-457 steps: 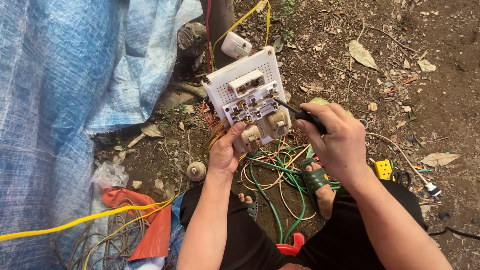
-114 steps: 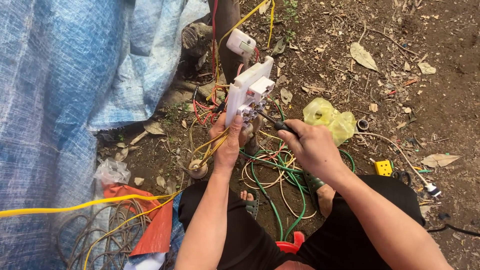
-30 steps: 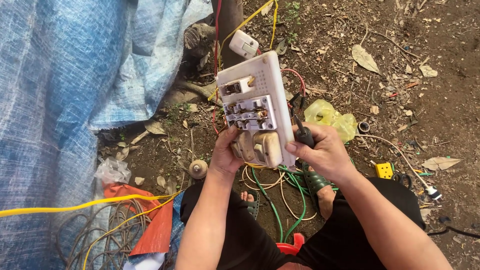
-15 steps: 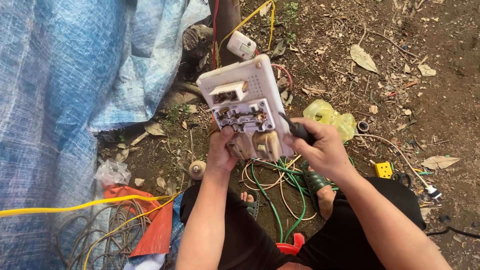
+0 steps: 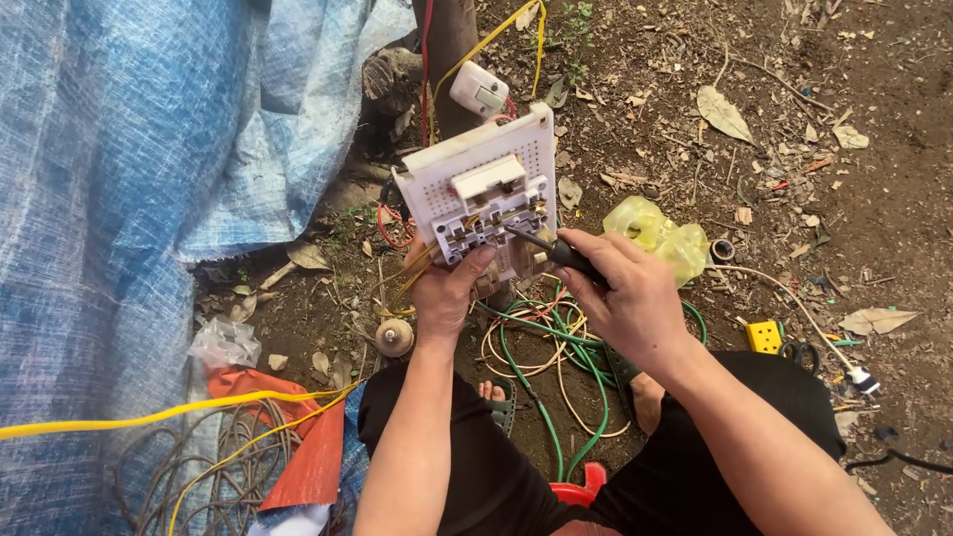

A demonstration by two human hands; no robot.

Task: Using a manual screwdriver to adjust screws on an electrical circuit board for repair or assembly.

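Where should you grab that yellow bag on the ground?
Probably the yellow bag is best pinched from above at its crumpled top folds: it lies loose and soft on the dirt, and the right hand partly covers its near side.

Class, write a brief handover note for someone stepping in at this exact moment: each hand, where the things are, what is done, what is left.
Left hand: grips the lower edge of the white switch panel, held with its wired back up.
Right hand: holds a dark-handled screwdriver, tip at the panel's terminal block.
Around: green and yellow wire coils on the soil below the panel, yellow plastic bag to the right, blue tarp to the left.
Done: several wires already reach the panel's back.
Left: whether the terminals are tight cannot be told.
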